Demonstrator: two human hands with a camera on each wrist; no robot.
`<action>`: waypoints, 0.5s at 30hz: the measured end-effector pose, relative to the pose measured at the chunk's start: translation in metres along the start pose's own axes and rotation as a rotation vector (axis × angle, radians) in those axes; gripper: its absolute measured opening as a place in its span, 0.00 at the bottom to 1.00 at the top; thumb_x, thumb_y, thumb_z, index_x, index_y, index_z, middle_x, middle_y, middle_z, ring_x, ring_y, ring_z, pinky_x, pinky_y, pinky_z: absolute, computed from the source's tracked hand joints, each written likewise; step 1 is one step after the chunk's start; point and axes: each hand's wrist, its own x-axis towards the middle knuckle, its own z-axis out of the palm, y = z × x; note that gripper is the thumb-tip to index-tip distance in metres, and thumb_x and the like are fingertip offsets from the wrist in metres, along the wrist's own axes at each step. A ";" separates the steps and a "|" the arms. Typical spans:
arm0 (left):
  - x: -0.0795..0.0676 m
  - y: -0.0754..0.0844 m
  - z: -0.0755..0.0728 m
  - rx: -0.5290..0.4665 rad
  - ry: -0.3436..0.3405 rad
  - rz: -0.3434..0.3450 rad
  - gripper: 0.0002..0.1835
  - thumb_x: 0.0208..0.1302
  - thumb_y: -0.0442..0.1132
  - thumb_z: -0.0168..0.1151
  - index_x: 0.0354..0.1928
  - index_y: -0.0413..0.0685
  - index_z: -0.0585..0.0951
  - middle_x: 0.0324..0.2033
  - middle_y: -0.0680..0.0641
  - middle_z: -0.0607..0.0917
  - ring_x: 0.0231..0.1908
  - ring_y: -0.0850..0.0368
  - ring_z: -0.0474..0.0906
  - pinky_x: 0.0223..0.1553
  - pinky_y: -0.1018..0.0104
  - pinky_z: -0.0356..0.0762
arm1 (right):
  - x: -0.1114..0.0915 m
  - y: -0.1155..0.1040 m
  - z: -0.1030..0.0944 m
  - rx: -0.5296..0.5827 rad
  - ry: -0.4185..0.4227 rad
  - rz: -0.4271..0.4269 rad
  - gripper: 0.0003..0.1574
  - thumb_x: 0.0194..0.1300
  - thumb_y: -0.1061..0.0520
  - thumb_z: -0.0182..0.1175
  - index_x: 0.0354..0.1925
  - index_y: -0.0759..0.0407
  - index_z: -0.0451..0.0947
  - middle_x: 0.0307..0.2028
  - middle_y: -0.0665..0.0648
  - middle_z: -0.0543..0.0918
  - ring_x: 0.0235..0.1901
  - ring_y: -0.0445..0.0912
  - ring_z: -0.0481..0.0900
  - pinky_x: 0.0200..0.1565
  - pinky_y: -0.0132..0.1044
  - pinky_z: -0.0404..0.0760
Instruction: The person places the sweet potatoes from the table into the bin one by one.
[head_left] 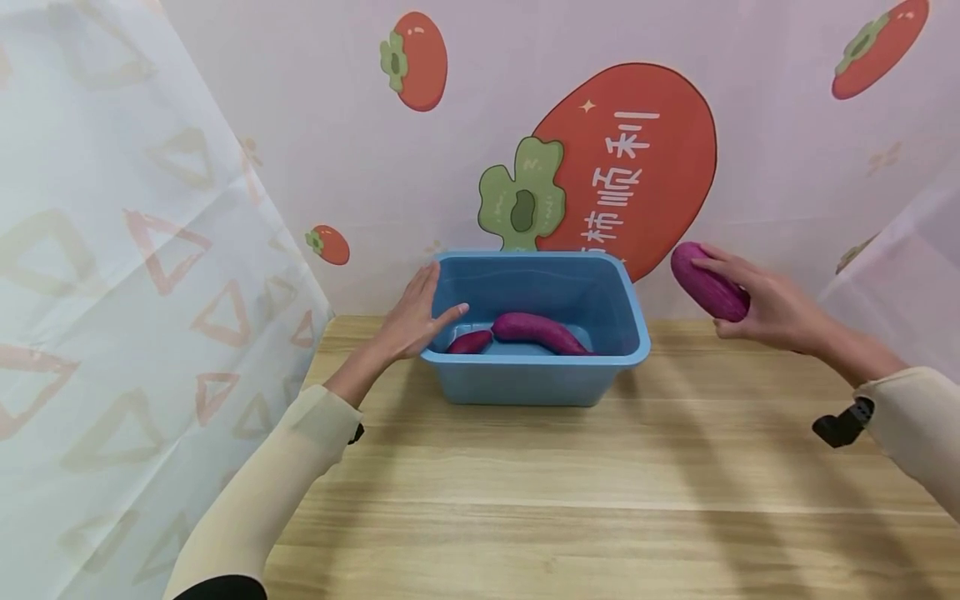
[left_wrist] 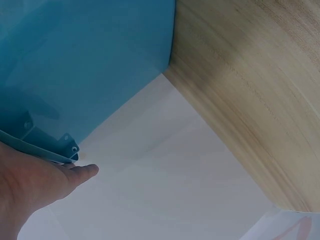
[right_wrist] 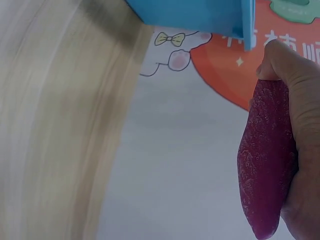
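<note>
A blue plastic bin stands on the wooden table, near the back. My left hand rests on its left rim with fingers straight and the thumb over the inside; the left wrist view shows this hand at the rim from below. Off to the right of the bin, my right hand grips a purple sweet potato in the air. In the right wrist view the sweet potato is tapered and rough-skinned. Inside the bin lie a long, curved purple sweet potato and a smaller reddish-purple one, partly hidden by the front wall.
The wooden tabletop stretches in front of the bin. Behind it rises a pale backdrop printed with persimmons and white characters. A white patterned sheet hangs along the left side, and another pale sheet on the right.
</note>
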 end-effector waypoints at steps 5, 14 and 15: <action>0.000 0.001 -0.001 0.003 -0.010 -0.005 0.57 0.74 0.73 0.46 0.85 0.48 0.33 0.86 0.44 0.36 0.85 0.45 0.29 0.82 0.39 0.38 | 0.011 -0.007 -0.002 0.001 -0.003 -0.024 0.68 0.42 0.67 0.83 0.80 0.56 0.66 0.76 0.66 0.69 0.47 0.59 0.80 0.35 0.30 0.80; -0.001 0.001 -0.002 0.016 -0.014 -0.008 0.57 0.74 0.74 0.45 0.86 0.48 0.33 0.86 0.45 0.36 0.85 0.46 0.29 0.82 0.39 0.38 | 0.028 -0.019 -0.003 -0.020 -0.009 -0.081 0.69 0.40 0.67 0.84 0.79 0.57 0.66 0.76 0.65 0.68 0.48 0.58 0.81 0.37 0.33 0.84; -0.001 0.001 -0.002 0.017 -0.016 -0.009 0.57 0.74 0.75 0.45 0.85 0.48 0.32 0.86 0.45 0.36 0.85 0.46 0.29 0.82 0.39 0.38 | 0.030 -0.021 -0.004 -0.024 -0.009 -0.090 0.68 0.40 0.67 0.84 0.79 0.58 0.66 0.77 0.65 0.68 0.48 0.58 0.82 0.38 0.34 0.85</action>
